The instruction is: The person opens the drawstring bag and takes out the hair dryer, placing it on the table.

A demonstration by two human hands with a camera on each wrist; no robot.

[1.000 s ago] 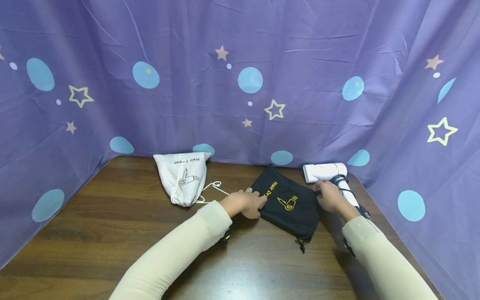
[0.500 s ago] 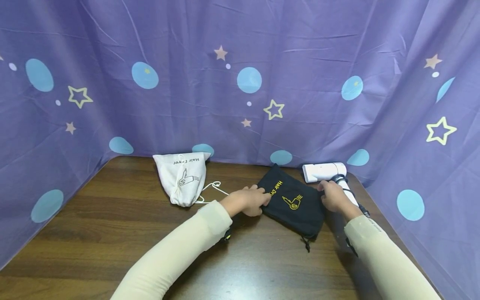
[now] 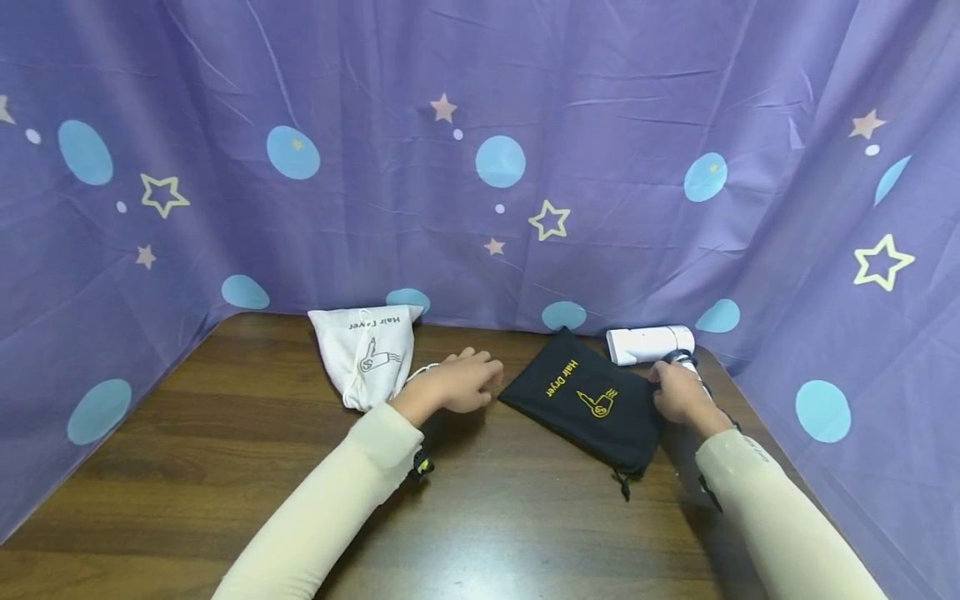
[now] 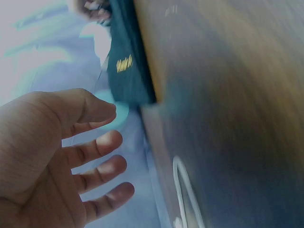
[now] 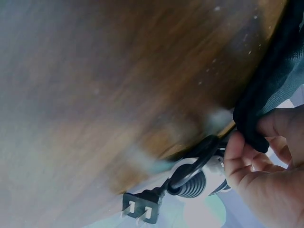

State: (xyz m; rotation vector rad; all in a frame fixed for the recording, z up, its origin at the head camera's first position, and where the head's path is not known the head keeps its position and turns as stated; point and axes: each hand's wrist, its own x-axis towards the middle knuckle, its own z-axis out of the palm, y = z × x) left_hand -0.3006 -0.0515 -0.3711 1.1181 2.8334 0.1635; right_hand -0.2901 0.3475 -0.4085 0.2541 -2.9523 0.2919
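A black drawstring bag point(image 3: 573, 400) with yellow "Hair Dryer" print lies on the table at right of centre in the head view, its cord end toward the front. My right hand point(image 3: 678, 392) pinches the bag's right edge between thumb and fingers, as the right wrist view shows with the dark cloth edge point(image 5: 251, 121). To the left of the bag, my left hand point(image 3: 461, 382) is apart from it, fingers loosely spread and holding nothing. Behind the right hand lies a white hair dryer point(image 3: 648, 343); its black cord is wound round the handle and ends in a two-prong plug point(image 5: 140, 206).
A white drawstring bag point(image 3: 367, 350) with a hair dryer print lies at the back left, its white cord point(image 4: 185, 194) trailing near my left hand. A purple curtain point(image 3: 480, 167) with stars and dots hangs along the back and sides of the wooden table point(image 3: 480, 517).
The black bag has slid right, with the right hand on its edge. My left hand has let go of the bag's left side and moved away to the left.
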